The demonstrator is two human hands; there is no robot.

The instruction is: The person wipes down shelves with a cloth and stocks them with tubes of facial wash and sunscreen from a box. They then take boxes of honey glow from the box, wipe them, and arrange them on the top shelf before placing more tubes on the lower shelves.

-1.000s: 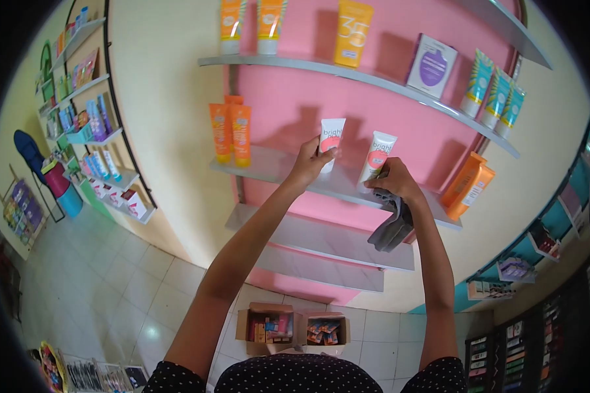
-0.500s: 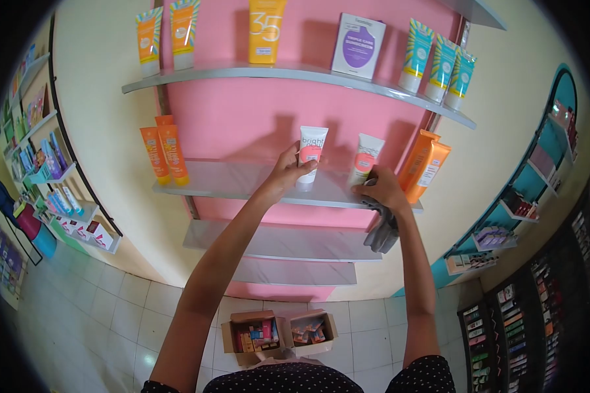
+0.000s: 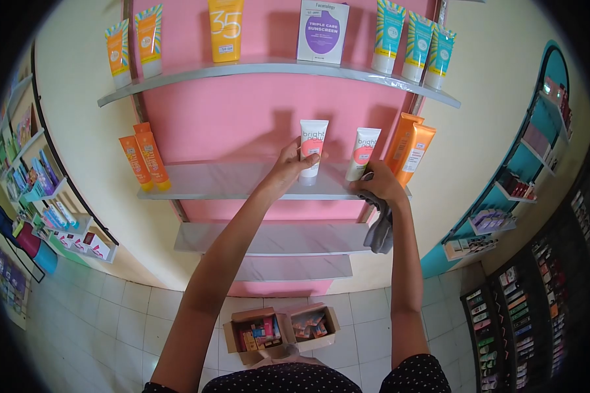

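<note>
My left hand [image 3: 294,169] is closed around a white squeeze tube [image 3: 311,141] with a coral label reading "bright", thumb across its front, its cap end at the middle shelf [image 3: 242,187]. To the right, a second tube [image 3: 363,149] of the same design leans slightly on that shelf. My right hand [image 3: 380,183] has its fingers at the lower end of this second tube, touching or nearly so. A dark grey cloth [image 3: 380,229] hangs from the same hand, gripped in its fingers.
Orange tubes stand at the middle shelf's left end [image 3: 145,157] and right end [image 3: 413,154]. On the upper shelf [image 3: 255,68] are several sunscreen tubes and a white box [image 3: 321,33]. Two lower shelves and open cardboard boxes [image 3: 233,337] of products lie below.
The view has turned, shifting the shelves left. Both white tubes, with my hands, sit slightly farther right along the shelf. The second tube's print now faces me more clearly.
</note>
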